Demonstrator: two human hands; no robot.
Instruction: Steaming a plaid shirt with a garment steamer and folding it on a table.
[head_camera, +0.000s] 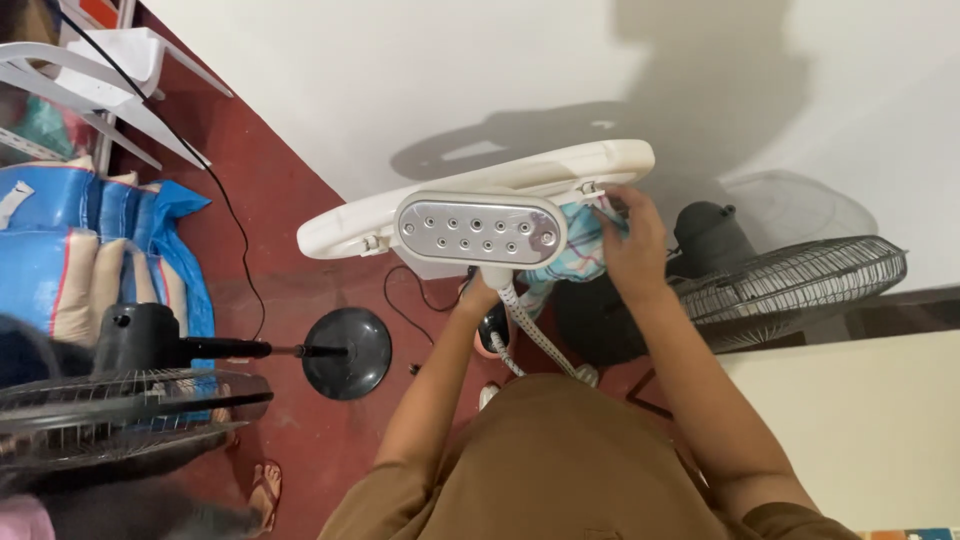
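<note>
Head view, looking straight down. Right hand (635, 240) closed on a plaid teal cloth (570, 255), fingers pinching it up against the underside of a white padded board (480, 190), right by the small clip at the board's edge. Probably held taut that way so the fabric lies flat against the board. Left hand (480, 297) mostly hidden under a garment steamer head (480, 230); seems wrapped round its neck where the braided hose (535, 335) comes out, but can't tell how tight. Steamer's metal plate with its rows of holes facing up at the camera, so apparently turned away from the cloth right now. Cloth hanging between the two hands, just beside the steamer head.

Further out: red floor (290, 200), white wall (400, 70) with hard shadows. Black stand fan (790, 280) tipped at the right, another fan (120, 400) lower left with its round base (347, 352) on the floor. Blue woven sacks (80, 240) and a white plastic chair (100, 70) at the left, a black cord (230, 220) trailing down past them. Someone's sandalled foot (265, 490) near the bottom edge.
</note>
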